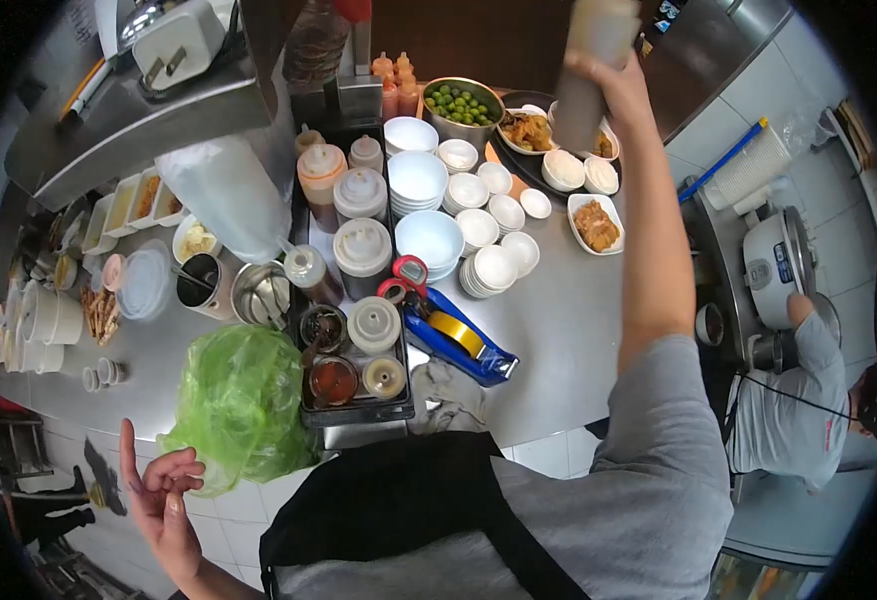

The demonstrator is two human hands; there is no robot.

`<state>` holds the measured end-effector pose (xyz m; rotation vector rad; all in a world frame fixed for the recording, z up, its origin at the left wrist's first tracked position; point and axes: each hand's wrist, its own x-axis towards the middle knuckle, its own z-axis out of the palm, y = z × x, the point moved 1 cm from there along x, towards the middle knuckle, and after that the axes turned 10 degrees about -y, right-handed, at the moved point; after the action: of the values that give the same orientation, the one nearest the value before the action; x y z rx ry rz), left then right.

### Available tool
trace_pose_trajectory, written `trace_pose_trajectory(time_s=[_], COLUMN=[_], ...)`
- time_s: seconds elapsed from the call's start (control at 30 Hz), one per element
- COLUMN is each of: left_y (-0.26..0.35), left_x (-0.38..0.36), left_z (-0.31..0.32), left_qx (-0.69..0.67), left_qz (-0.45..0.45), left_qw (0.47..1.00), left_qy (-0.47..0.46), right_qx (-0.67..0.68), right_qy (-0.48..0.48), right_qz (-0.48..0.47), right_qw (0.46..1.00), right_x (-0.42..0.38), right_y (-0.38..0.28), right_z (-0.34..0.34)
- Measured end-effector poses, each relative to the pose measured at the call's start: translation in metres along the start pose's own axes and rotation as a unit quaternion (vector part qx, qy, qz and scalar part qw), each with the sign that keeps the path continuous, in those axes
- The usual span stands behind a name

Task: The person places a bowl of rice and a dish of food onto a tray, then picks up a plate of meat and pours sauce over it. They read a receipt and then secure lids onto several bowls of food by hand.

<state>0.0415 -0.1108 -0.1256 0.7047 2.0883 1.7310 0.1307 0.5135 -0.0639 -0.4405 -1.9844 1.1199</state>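
Note:
My right hand (613, 85) grips a tall, blurred, grey-brown bottle (580, 105) high over the back right of the counter. Below and beside the bottle is a dark round tray (533, 178) with a dish of brown food (526, 131) and two bowls of rice (563, 170). A white dish of brown meat (595, 224) sits just in front of the tray. My left hand (166, 490) hangs at the lower left with the index finger stretched out and the others loosely bent, holding nothing. Close to it is a green plastic bag (238, 400).
Stacked white bowls (493, 268) stand mid-counter beside a black tray of squeeze bottles (362, 246). A blue tape dispenser (458, 335) lies in front, near red-handled scissors (408, 275). Green citrus fruit fills a metal bowl (461, 103). At right, another person's hand touches a rice cooker (770, 265).

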Motion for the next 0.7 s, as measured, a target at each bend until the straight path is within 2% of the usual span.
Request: trace_pose_trajectory(time_s=[0.03, 0.07, 0.1, 0.13, 0.2, 0.27, 0.37, 0.5, 0.6, 0.7], left_y=[-0.002, -0.003, -0.004, -0.005, -0.007, -0.008, -0.01, -0.011, -0.013, -0.016], left_x=[0.0, 0.0, 0.0, -0.001, -0.002, -0.003, -0.004, -0.007, -0.009, -0.008], left_z=[-0.001, -0.002, -0.004, -0.006, -0.007, -0.007, -0.006, -0.009, -0.013, -0.014], left_qx=[0.001, 0.0, 0.002, 0.005, 0.009, -0.001, -0.008, -0.003, -0.002, -0.006], left_qz=[0.0, 0.008, 0.006, 0.004, 0.001, -0.006, -0.01, -0.006, -0.001, -0.005], left_qw=[1.0, 1.0, 1.0, 1.0, 1.0, 1.0, 1.0, 1.0, 1.0, 1.0], left_qy=[-0.002, -0.009, -0.012, -0.013, -0.015, -0.009, -0.005, -0.002, -0.021, -0.022], right_qx=[-0.136, -0.269, -0.434, -0.578, -0.656, -0.72, -0.792, -0.79, -0.798, -0.785], right_qy=[-0.058, -0.115, -0.126, -0.188, -0.238, -0.346, -0.337, -0.33, -0.333, -0.341], right_qz=[0.044, 0.086, 0.132, 0.167, 0.272, 0.292, 0.214, 0.189, 0.193, 0.185], right_qw=[0.988, 0.952, 0.882, 0.777, 0.663, 0.527, 0.462, 0.482, 0.464, 0.483], right_x=[-0.005, -0.013, -0.025, -0.04, -0.066, -0.077, -0.095, -0.089, -0.085, -0.084], right_y=[0.018, 0.042, 0.056, 0.055, 0.077, 0.104, 0.12, 0.152, 0.157, 0.173], right_z=[-0.017, -0.032, -0.038, -0.037, -0.036, -0.039, -0.028, -0.026, -0.024, -0.032])
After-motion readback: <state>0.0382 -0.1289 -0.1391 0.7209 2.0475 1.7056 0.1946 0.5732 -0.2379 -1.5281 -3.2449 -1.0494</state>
